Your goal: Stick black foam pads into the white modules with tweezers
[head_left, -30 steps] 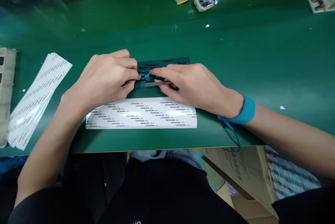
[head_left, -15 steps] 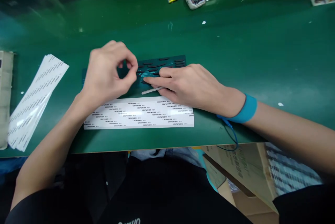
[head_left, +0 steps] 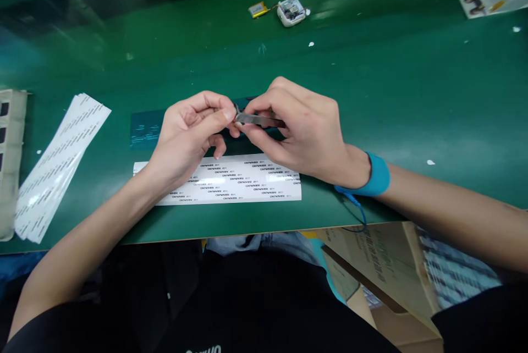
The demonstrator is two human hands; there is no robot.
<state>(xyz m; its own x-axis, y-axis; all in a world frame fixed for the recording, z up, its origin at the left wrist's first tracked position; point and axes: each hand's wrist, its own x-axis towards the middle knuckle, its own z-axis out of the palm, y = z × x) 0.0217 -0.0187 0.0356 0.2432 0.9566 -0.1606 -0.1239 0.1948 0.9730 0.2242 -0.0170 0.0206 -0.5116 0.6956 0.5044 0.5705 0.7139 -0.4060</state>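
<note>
My right hand (head_left: 307, 125) grips metal tweezers (head_left: 262, 120), their narrow end aimed at the fingertips of the other hand. With thumb and forefinger pinched, my left hand (head_left: 192, 136) meets that end; a tiny dark bit shows there, too small to name. Both hands hover over a dark blue-green sheet (head_left: 145, 128), which they mostly cover, including the black strips on it. Closer to my body lies a white adhesive-backing strip printed with CROWN (head_left: 235, 183), partly under my left wrist.
A fanned stack of similar printed strips (head_left: 61, 166) lies at left, beside a pale tray (head_left: 12, 166). Farther back sit a small battery (head_left: 258, 10) and a white opened device (head_left: 291, 11). A blue wrist strap (head_left: 378, 174) trails a cord. Cardboard boxes (head_left: 379, 265) stand below the table edge.
My right hand has risen from the sheet and turned the tweezers toward my left fingers. My left hand has moved right and the two hands now meet. The view has shifted slightly.
</note>
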